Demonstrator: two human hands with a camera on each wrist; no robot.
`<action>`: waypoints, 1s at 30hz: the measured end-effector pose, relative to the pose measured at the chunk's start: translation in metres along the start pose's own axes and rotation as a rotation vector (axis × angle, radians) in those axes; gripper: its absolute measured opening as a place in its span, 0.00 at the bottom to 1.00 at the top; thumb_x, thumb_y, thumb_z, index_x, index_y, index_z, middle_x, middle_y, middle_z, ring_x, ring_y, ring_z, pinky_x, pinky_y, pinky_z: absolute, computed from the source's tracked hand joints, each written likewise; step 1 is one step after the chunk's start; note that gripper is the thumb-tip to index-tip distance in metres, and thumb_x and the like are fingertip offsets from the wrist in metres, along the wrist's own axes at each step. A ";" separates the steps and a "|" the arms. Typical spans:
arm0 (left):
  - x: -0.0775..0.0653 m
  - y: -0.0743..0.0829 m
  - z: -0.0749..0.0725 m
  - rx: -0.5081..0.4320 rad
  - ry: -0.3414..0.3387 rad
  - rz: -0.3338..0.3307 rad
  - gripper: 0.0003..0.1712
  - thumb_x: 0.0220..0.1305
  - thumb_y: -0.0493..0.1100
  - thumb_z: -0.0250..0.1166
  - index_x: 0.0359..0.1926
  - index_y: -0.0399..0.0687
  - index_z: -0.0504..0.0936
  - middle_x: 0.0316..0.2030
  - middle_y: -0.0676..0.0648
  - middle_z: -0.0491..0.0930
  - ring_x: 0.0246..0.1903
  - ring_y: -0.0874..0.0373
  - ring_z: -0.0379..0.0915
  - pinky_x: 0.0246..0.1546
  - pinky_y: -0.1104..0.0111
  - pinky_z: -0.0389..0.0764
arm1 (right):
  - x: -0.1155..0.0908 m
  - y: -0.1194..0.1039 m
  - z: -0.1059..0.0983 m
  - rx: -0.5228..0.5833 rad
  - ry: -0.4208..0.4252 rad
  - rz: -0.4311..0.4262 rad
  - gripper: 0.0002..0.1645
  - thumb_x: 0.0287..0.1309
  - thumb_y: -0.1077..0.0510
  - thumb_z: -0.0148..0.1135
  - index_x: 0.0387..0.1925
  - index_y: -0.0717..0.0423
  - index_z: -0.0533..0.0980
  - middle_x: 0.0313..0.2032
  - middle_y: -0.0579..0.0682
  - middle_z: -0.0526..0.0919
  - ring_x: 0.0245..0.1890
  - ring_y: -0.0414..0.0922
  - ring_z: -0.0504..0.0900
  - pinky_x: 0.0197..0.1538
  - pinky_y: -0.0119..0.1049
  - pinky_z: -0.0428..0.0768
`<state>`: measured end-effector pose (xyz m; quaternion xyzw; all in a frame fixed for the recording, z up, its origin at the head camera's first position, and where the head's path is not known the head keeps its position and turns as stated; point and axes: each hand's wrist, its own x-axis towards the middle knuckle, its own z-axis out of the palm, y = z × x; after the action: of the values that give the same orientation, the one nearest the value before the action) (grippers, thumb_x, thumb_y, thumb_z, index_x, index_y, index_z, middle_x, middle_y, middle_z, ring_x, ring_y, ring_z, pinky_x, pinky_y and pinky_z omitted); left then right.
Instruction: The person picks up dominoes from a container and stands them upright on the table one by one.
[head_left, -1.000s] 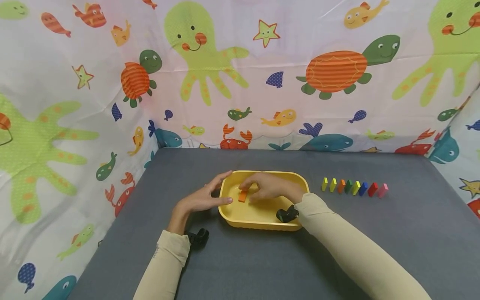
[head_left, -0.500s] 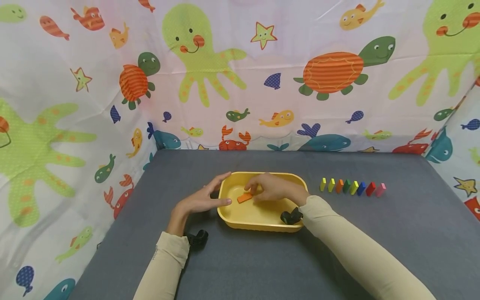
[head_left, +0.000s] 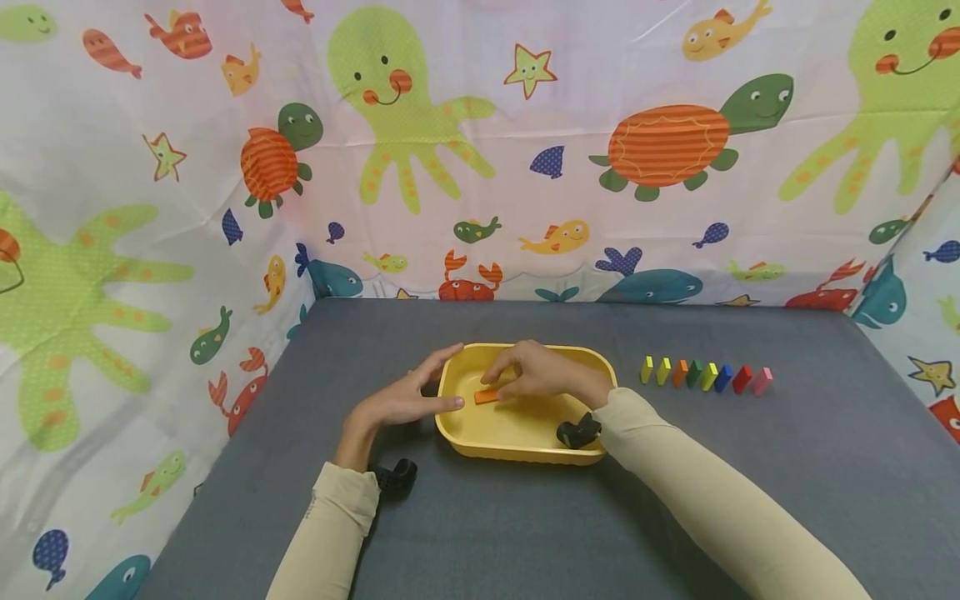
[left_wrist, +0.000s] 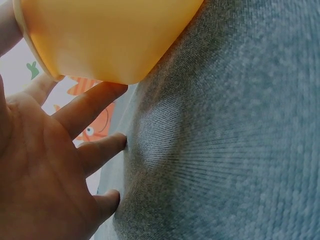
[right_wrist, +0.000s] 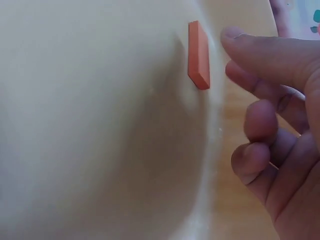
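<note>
A small orange domino block [head_left: 486, 397] lies in the yellow tub [head_left: 495, 437], towards its left end. My right hand [head_left: 531, 371] reaches into the tub above the block. The right wrist view shows that hand's fingers [right_wrist: 265, 57] loosely bent beside the orange block [right_wrist: 198, 55], with a gap and nothing held. My left hand [head_left: 401, 398] is at the tub's left end, thumb near the front and forefinger by the back corner. In the left wrist view its fingers [left_wrist: 90, 107] are spread, and one tip meets the tub wall [left_wrist: 115, 40].
Right of the tub, several coloured domino blocks [head_left: 708, 376] stand upright in a row on the grey cloth surface [head_left: 480, 525]. A fabric screen [head_left: 465, 167] printed with sea animals rises behind and at both sides. Dark wrist cameras [head_left: 397, 477] sit on both wrists.
The orange domino block has turned on the tub floor, from pointing away, through a slant, to lying nearly sideways. My right hand shifted slightly right, then back left. My left hand stayed put.
</note>
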<state>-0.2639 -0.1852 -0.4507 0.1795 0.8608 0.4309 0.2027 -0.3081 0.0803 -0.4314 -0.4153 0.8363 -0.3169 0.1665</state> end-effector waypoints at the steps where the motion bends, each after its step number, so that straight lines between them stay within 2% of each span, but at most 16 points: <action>1: 0.000 0.000 0.000 -0.001 0.000 0.000 0.48 0.56 0.64 0.66 0.71 0.83 0.47 0.73 0.59 0.52 0.72 0.49 0.52 0.67 0.37 0.54 | 0.002 0.000 0.001 0.012 -0.001 -0.003 0.19 0.53 0.59 0.71 0.48 0.53 0.83 0.45 0.49 0.87 0.28 0.48 0.76 0.27 0.27 0.69; 4: -0.001 0.000 0.000 -0.005 0.001 0.002 0.48 0.56 0.64 0.66 0.71 0.83 0.47 0.73 0.59 0.51 0.72 0.49 0.52 0.67 0.37 0.54 | 0.005 0.001 0.005 0.034 -0.007 -0.016 0.18 0.52 0.60 0.71 0.48 0.55 0.83 0.44 0.50 0.87 0.33 0.46 0.77 0.32 0.28 0.73; 8: 0.000 -0.001 0.001 -0.002 0.000 0.005 0.48 0.57 0.63 0.65 0.71 0.83 0.47 0.73 0.60 0.50 0.73 0.49 0.51 0.67 0.36 0.53 | 0.008 0.002 0.009 0.056 -0.010 -0.020 0.19 0.51 0.61 0.71 0.48 0.57 0.83 0.44 0.52 0.87 0.40 0.47 0.80 0.44 0.35 0.79; 11: 0.000 -0.001 0.001 0.003 0.002 0.001 0.48 0.57 0.63 0.66 0.71 0.83 0.47 0.73 0.60 0.50 0.73 0.49 0.51 0.67 0.36 0.53 | 0.008 0.002 0.010 0.068 -0.012 -0.011 0.20 0.51 0.61 0.71 0.49 0.57 0.83 0.44 0.52 0.86 0.44 0.49 0.81 0.52 0.41 0.80; 14: 0.000 -0.001 0.001 0.007 0.004 0.001 0.48 0.57 0.63 0.66 0.71 0.83 0.47 0.74 0.59 0.50 0.73 0.48 0.51 0.67 0.36 0.53 | 0.008 0.003 0.012 0.064 -0.016 -0.001 0.21 0.52 0.61 0.71 0.50 0.56 0.82 0.44 0.53 0.86 0.45 0.49 0.81 0.56 0.43 0.78; 23: -0.001 0.002 0.000 0.006 0.004 0.005 0.46 0.59 0.60 0.65 0.71 0.83 0.47 0.74 0.57 0.49 0.73 0.46 0.50 0.66 0.34 0.53 | 0.008 0.004 0.016 -0.001 -0.009 -0.025 0.20 0.51 0.63 0.71 0.49 0.56 0.83 0.41 0.51 0.85 0.41 0.48 0.79 0.50 0.41 0.79; 30: -0.001 0.001 0.001 0.006 0.010 -0.009 0.47 0.58 0.62 0.66 0.71 0.84 0.47 0.73 0.59 0.52 0.72 0.48 0.53 0.67 0.36 0.55 | 0.009 0.004 0.018 -0.081 -0.010 -0.024 0.20 0.52 0.63 0.70 0.49 0.55 0.83 0.39 0.49 0.84 0.38 0.45 0.76 0.46 0.36 0.77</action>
<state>-0.2629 -0.1843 -0.4498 0.1741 0.8640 0.4282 0.1997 -0.3058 0.0680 -0.4471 -0.4332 0.8425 -0.2828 0.1501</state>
